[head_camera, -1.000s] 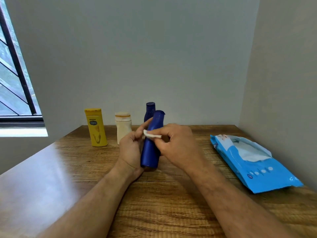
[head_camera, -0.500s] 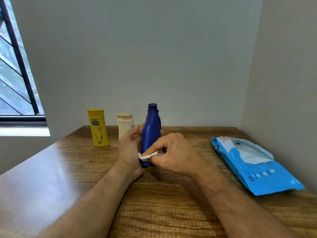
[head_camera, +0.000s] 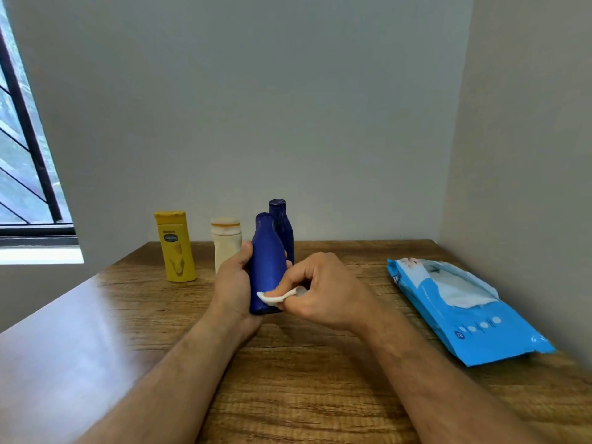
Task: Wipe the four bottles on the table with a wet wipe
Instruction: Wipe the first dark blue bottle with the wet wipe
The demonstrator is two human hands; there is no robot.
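My left hand (head_camera: 233, 283) grips a dark blue bottle (head_camera: 267, 261) held upright at the table's middle. My right hand (head_camera: 320, 290) pinches a folded white wet wipe (head_camera: 272, 297) against the lower front of that bottle. Just behind it stands a second dark blue bottle (head_camera: 283, 225), partly hidden. To the left stand a cream bottle (head_camera: 226, 243) and a yellow bottle (head_camera: 176, 246), both upright near the back wall.
An open blue pack of wet wipes (head_camera: 464, 310) lies at the right, close to the side wall. The wooden table (head_camera: 304, 395) reaches the back wall. A barred window (head_camera: 25, 174) is at the far left.
The wipe went from the upper part of the held bottle down to near its base. The bottle's top has tipped to the left, uncovering the second blue bottle behind.
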